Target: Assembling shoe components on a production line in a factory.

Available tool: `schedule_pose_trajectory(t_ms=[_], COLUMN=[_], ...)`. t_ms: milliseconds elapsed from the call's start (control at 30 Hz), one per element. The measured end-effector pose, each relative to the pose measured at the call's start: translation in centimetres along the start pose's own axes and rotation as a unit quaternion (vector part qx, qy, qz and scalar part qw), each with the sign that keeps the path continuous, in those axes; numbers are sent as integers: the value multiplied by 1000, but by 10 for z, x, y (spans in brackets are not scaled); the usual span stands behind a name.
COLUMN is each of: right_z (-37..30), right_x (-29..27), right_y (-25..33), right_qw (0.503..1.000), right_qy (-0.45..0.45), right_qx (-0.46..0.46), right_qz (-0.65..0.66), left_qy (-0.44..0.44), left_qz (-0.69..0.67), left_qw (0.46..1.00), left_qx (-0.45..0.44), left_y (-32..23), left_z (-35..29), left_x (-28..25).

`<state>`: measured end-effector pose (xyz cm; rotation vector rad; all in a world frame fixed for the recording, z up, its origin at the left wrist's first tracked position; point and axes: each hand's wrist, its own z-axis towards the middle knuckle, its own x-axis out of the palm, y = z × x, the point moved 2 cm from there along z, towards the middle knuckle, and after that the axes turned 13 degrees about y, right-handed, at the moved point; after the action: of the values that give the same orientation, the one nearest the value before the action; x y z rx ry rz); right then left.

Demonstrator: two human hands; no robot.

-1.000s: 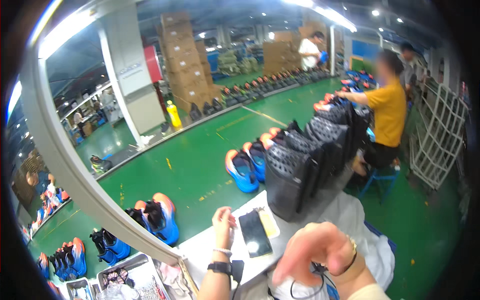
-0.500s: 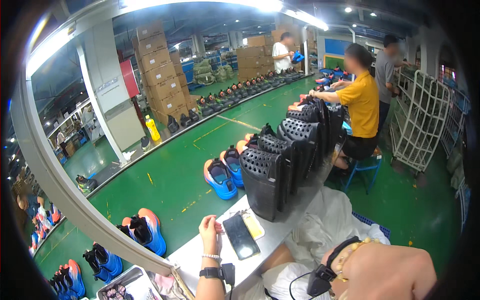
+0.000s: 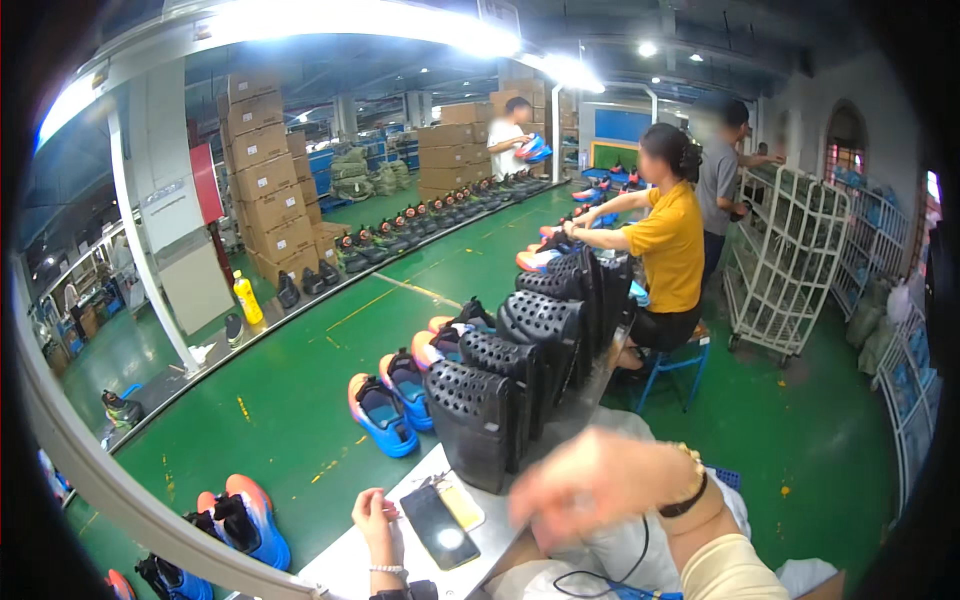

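Hands apart: right hand (image 3: 590,485) raised, left hand (image 3: 375,512) low

Nearest my camera, the right hand hangs over pale cloth (image 3: 660,570). It is blurred; I see nothing clear in its grip and cannot tell how far its fingers are spread. The left hand sits at the worktop (image 3: 335,565), fingers loosely bent, no object visible in them. Just beside it lies the phone (image 3: 437,527), dark face up, partly over a yellow-and-white flat item (image 3: 465,508); probably laid so for viewing from above.

Past the phone, black perforated forms (image 3: 465,420) stand upright in a tight row, presumably to save room. Along their left, blue-and-orange shoes (image 3: 383,420) stand on the green surface (image 3: 300,430), close-set, likely to keep pairs matched.

Edges: a white post (image 3: 90,477) curves across my left and limits reach there; the forms wall off the forward side. Open room: a bare worktop strip left of the left hand, then broad green between the shoes and the far ledge, which carries a yellow bottle (image 3: 247,300) and dark shoes (image 3: 420,230). Farther right, a seated co-worker in yellow (image 3: 672,240) reaches over the green; a white wire trolley (image 3: 790,260) stands beyond.
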<state>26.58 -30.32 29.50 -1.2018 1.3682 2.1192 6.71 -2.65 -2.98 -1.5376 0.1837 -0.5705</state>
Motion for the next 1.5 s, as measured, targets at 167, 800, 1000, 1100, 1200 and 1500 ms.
schedule_pose_trajectory(t_ms=[167, 800, 1000, 1100, 1200, 1500], right_z=[-53, -96, -93, -93, -86, -89], right_x=[-104, -148, -153, -158, -157, -129], right_y=[-94, -211, -221, -214, -208, -120], right_qw=[804, 847, 851, 847, 838, 877], right_qy=[-387, -319, -244, -269, -282, -418], right_qx=[357, 353, 376, 382, 388, 203], right_qz=[-278, -239, -275, -255, -259, -121], left_qy=[30, 24, -8, -61, -149, -137], left_qz=[78, 584, 580, 612, 589, 628], left_qw=[984, 804, 810, 787, 788, 763], left_qx=[156, -108, -88, -43, 102, 70], left_y=[-20, -28, -47, -55, -43, -34], left_z=[27, 227, 174, 161, 159, 167], left_x=[46, 78, 64, 82, 78, 54])
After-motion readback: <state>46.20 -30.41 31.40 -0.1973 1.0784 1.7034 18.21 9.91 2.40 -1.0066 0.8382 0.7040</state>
